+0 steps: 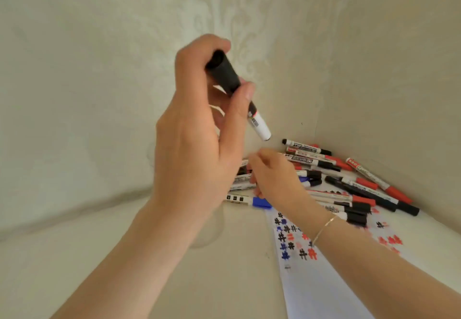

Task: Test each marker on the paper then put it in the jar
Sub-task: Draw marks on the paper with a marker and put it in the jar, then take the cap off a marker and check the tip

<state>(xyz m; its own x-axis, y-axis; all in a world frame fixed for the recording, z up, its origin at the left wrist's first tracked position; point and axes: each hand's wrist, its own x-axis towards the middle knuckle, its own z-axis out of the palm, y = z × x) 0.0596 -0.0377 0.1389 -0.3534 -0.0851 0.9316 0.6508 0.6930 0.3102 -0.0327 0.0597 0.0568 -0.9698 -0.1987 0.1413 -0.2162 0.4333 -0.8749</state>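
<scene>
Black-capped white marker [235, 91] gripped in left hand [197, 129].

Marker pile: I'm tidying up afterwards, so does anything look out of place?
Yes. The markers lie in a loose, crisscrossed heap in the corner, some overlapping the paper. No jar shows in this view.
</scene>
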